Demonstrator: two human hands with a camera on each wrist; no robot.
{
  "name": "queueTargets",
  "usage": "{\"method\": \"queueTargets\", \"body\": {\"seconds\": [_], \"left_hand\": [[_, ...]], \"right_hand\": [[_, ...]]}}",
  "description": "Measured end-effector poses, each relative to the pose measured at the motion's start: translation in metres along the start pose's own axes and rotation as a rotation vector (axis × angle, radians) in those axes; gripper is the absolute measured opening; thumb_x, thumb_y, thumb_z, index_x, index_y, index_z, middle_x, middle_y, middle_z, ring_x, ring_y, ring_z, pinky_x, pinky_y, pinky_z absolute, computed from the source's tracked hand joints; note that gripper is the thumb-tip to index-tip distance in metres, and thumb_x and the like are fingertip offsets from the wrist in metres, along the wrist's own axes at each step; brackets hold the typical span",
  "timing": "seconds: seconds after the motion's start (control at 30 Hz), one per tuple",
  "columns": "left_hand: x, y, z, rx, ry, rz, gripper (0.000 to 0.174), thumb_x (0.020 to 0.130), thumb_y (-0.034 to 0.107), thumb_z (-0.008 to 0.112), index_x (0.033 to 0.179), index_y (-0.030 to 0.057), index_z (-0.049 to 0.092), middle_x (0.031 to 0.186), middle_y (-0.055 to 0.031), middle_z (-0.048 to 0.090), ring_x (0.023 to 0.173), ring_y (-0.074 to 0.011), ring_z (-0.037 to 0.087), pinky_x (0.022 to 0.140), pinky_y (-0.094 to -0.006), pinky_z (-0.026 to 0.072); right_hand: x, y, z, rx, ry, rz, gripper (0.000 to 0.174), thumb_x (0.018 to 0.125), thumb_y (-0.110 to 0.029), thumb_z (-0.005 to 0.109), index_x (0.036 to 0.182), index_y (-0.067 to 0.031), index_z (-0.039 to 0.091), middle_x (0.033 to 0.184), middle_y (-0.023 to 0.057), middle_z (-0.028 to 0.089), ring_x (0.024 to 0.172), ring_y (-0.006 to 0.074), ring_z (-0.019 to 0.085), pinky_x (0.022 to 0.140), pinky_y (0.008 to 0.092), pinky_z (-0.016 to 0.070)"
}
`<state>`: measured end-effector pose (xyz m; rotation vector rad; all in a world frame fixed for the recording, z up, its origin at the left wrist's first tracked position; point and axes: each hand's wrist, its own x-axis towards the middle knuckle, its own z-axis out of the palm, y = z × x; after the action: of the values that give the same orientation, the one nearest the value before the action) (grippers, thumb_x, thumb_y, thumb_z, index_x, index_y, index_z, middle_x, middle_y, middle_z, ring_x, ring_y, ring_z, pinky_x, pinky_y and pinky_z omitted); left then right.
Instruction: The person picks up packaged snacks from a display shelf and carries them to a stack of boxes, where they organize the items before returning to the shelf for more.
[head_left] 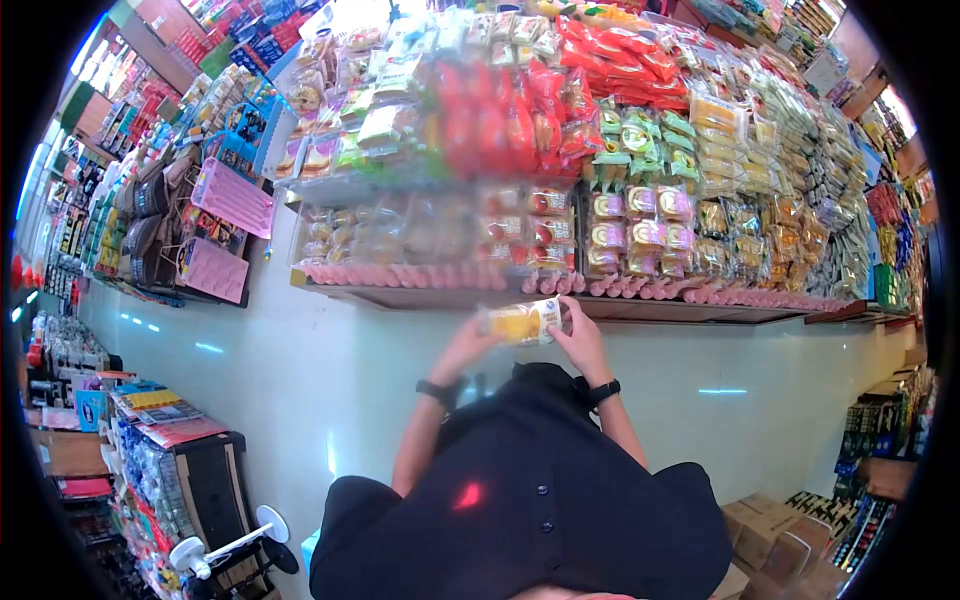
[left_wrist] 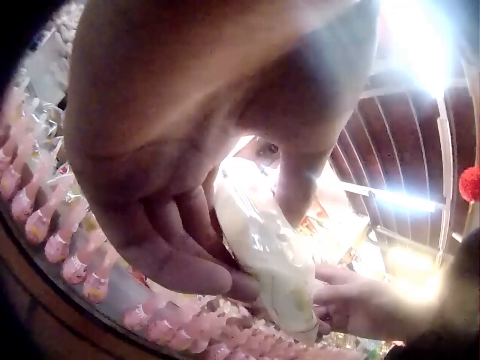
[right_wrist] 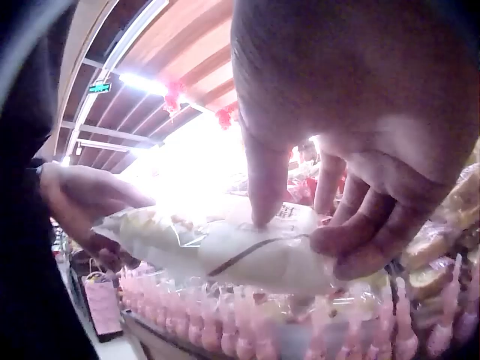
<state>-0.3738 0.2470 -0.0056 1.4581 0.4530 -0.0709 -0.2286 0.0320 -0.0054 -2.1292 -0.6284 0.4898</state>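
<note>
A small packaged bread (head_left: 524, 322), yellow with a white printed end, is held level in front of the body between both hands. My left hand (head_left: 472, 345) grips its left end, thumb on one side and curled fingers on the other, as the left wrist view shows around the shiny wrapper (left_wrist: 264, 236). At the printed end, my right hand (head_left: 584, 342) pinches the pack. In the right wrist view the thumb presses on the wrapper (right_wrist: 225, 244) while the fingers bend round its far edge.
Ahead stands a long display of packaged snacks, with red packs (head_left: 620, 60) and purple-white packs (head_left: 640, 220). Pink bottle-shaped pieces (head_left: 680, 290) line its front edge. Pink baskets (head_left: 232, 198) hang at the left. Cardboard boxes (head_left: 765, 530) stand behind at the right.
</note>
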Motion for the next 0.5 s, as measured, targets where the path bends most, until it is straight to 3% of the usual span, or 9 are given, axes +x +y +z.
{"method": "queueTargets", "body": {"seconds": [0.1,0.23,0.37,0.5], "left_hand": [[-0.008,-0.005,0.002,-0.084,0.046,0.111,0.046,0.096,0.016,0.069,0.137,0.0014,0.054,0.126,-0.0048,0.065,0.115,-0.0127,0.058,0.101,-0.0304,0.0455],[-0.036,-0.015,0.008,-0.119,0.076,0.102,0.045,0.097,0.015,0.067,0.138,0.0014,0.053,0.127,-0.0052,0.065,0.116,-0.0142,0.059,0.102,-0.0307,0.0452],[-0.070,-0.043,0.019,-0.220,0.035,-0.003,0.045,0.098,0.016,0.067,0.139,0.0034,0.053,0.129,-0.0052,0.064,0.117,-0.0143,0.059,0.102,-0.0311,0.0453],[-0.084,-0.079,0.035,-0.223,-0.051,0.023,0.045,0.098,0.015,0.067,0.139,0.0028,0.053,0.131,-0.0059,0.063,0.119,-0.0151,0.059,0.103,-0.0317,0.0449]], "right_hand": [[0.001,-0.006,0.001,0.060,0.022,-0.080,0.058,0.085,-0.021,0.075,0.137,-0.0121,0.051,0.088,0.0085,0.062,0.072,0.0242,0.062,0.068,0.0380,0.0507],[-0.022,-0.001,0.012,0.004,0.102,-0.216,0.056,0.087,-0.026,0.073,0.137,-0.0122,0.052,0.094,0.0125,0.064,0.080,0.0288,0.063,0.073,0.0403,0.0511],[-0.075,-0.019,-0.003,0.003,0.067,-0.112,0.056,0.089,-0.030,0.073,0.137,-0.0101,0.053,0.097,0.0132,0.066,0.079,0.0280,0.063,0.073,0.0389,0.0523],[-0.125,-0.005,-0.007,0.039,0.072,0.041,0.051,0.091,-0.031,0.071,0.135,-0.0107,0.055,0.094,0.0118,0.066,0.074,0.0258,0.063,0.067,0.0369,0.0515]]}}
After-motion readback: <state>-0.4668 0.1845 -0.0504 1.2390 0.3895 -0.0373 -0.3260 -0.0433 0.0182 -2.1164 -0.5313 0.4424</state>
